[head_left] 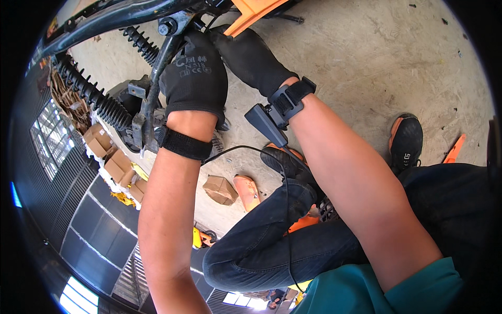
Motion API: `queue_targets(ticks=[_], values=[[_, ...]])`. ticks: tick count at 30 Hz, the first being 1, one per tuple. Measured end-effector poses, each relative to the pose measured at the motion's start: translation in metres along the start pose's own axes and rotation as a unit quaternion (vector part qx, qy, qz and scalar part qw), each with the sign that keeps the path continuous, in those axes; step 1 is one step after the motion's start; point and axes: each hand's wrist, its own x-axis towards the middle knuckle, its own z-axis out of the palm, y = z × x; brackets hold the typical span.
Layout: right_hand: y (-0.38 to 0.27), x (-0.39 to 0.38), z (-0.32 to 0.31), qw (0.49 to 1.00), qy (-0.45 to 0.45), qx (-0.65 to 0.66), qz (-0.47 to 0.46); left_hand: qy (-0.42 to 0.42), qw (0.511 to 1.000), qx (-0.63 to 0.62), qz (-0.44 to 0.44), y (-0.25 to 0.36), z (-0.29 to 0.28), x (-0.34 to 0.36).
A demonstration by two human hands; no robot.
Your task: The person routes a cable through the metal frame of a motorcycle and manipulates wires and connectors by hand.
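Observation:
Both my hands wear black work gloves and meet at the top of the view, against a black tubular vehicle frame [104, 25]. My left hand [193, 76] is beside a slanting frame tube [152, 97], just below a bracket with a large bolt [167, 26]. Its fingers curl in under the bracket, closed on something hidden. My right hand [253, 58] reaches in from the right, fingertips close to the left hand and beneath the tip of an orange panel [253, 13]. Its fingers are bent together; what they hold cannot be made out.
Two black coil-spring shock absorbers [97, 97] hang from the frame at left. On the concrete floor lie a crumpled brown cardboard piece [219, 189] and an orange part [247, 192]. Cardboard boxes [119, 166] stand farther left. A black cable [286, 209] runs between my wrists and down across my leg.

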Motion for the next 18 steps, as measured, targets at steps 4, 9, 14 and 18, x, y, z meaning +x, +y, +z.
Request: queue_targets(ticks=[4,9,14,18], values=[[-0.001,-0.001,-0.004,0.998,-0.016,0.056,-0.014,0.011,1.000,0.002,0.021,-0.007,0.003,-0.003],[0.013,0.010,0.003,0.996,0.000,-0.020,-0.091,-0.002,1.000,-0.014,0.027,-0.007,-0.002,0.000],[0.024,0.017,0.009,0.960,0.004,-0.180,-0.216,0.022,0.999,-0.015,0.029,-0.009,-0.002,-0.002],[0.027,0.016,0.008,0.963,-0.022,-0.173,-0.207,-0.017,1.000,-0.008,0.020,-0.008,-0.005,-0.001]])
